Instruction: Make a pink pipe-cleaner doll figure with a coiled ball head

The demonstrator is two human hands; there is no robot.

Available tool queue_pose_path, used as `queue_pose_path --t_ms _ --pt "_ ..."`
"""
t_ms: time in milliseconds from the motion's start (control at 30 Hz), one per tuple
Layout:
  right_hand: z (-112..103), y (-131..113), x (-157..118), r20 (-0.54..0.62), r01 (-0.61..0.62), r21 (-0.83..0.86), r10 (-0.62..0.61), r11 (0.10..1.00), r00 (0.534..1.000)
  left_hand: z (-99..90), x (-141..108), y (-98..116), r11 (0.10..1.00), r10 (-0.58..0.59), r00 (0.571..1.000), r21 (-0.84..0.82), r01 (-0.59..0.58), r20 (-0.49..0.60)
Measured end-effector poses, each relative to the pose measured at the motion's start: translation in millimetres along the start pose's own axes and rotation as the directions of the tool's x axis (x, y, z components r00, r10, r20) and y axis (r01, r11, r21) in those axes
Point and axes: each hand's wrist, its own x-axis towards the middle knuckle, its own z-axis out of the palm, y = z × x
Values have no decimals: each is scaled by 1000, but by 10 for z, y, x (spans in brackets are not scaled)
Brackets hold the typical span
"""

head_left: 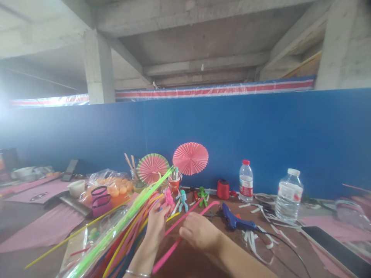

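My left hand (156, 224) is closed, its fingertips pinching a small pink pipe-cleaner figure (169, 198). My right hand (199, 232) is beside it with the fingers curled; whatever they hold, if anything, is hidden. Two bright pink pipe cleaners (166, 255) run slantwise by my right hand, which covers part of them. Just beyond the hands are a light blue pipe-cleaner figure (182, 201) and a green one (203, 196). At my left forearm lies a bundle of long pipe cleaners in several colours, with bright green ones (121, 214) on top in clear plastic.
Pink and green paper fans (190, 158) stand at the blue partition (261, 131). To the right are a blue glue gun (236, 220) with its cord, red thread spool (223, 189), two water bottles (289, 195), white scraps and a phone (336, 249). Orange balls (113, 186) lie left.
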Motion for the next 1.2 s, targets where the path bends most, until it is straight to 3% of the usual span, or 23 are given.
queue_pose_path --t_ms 67,133,167,200,267,333,433,500,667,733,833,867,900,933,1033,1200 --pt "-265 33 -52 -52 -93 -14 93 996 994 9 -18 17 995 -69 996 -66 72 52" --pt "-508 57 -71 -133 -252 -16 248 968 960 32 -57 22 979 -155 983 -115 166 94" --pt "-609 62 -67 -179 -353 8 349 936 920 52 -88 21 967 -204 972 -128 218 116" --pt "-692 64 -56 -202 -505 132 522 853 828 79 -129 19 953 -253 957 -133 271 143" --pt "-806 57 -23 -169 -639 348 716 686 677 153 -234 18 922 -339 916 -117 368 215" --pt "-865 43 4 -84 -646 512 782 565 618 244 -355 24 891 -406 863 -76 447 301" --pt "-901 27 -1 122 -599 680 740 423 661 378 -501 37 830 -489 744 -18 557 456" --pt "-914 30 -36 222 -576 739 681 350 698 451 -541 42 819 -509 696 37 572 507" --pt "-972 70 -134 251 -570 761 669 311 700 573 -478 109 792 -601 609 283 540 518" --pt "-1011 83 -152 236 -569 758 680 319 694 610 -433 189 784 -619 610 438 440 495" --pt "-1070 102 -166 199 -594 715 708 368 678 686 -366 342 783 -486 699 617 81 525" --pt "-1084 110 -172 188 -604 701 718 379 670 723 -346 386 778 -437 730 628 14 526" --pt "-1094 120 -178 179 -608 695 728 382 662 767 -329 421 791 -376 767 611 -26 520" --pt "-1102 130 -184 168 -606 699 736 380 656 817 -314 444 812 -362 748 583 -41 557" --pt "-1120 163 -202 132 -567 746 757 350 640 988 -285 456 890 -240 786 453 -57 570" --pt "-1224 195 -221 72 -464 849 814 254 577 1256 -253 494 879 -150 803 450 -159 577"
